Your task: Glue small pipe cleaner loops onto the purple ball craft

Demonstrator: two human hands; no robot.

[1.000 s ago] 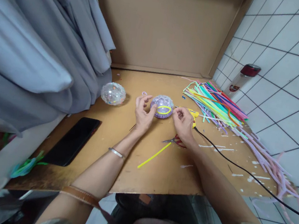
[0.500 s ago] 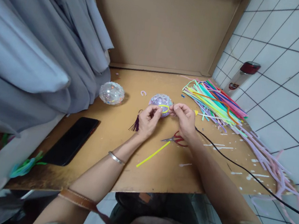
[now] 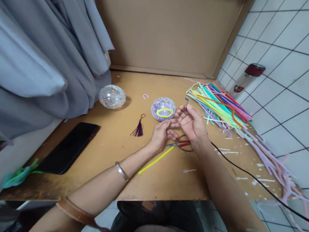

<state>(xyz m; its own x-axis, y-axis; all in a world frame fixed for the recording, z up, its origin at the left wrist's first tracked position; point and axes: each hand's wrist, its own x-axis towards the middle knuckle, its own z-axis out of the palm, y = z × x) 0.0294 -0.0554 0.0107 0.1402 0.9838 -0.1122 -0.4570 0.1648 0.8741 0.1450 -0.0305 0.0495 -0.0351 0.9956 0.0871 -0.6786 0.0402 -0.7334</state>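
left hand (image 3: 161, 135) drops clear of yellow loop (image 3: 164, 116) on purple-trimmed ball (image 3: 163, 102), fingers loosely apart; right hand (image 3: 193, 123) alongside, grip can't tell; ball seemingly unheld now.

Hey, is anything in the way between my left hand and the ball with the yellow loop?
Nothing visible stands between your left hand and the ball; they're close together, though whether they touch is unclear. The dark purple tassel lies off to the left, the red-handled scissors nearer you.
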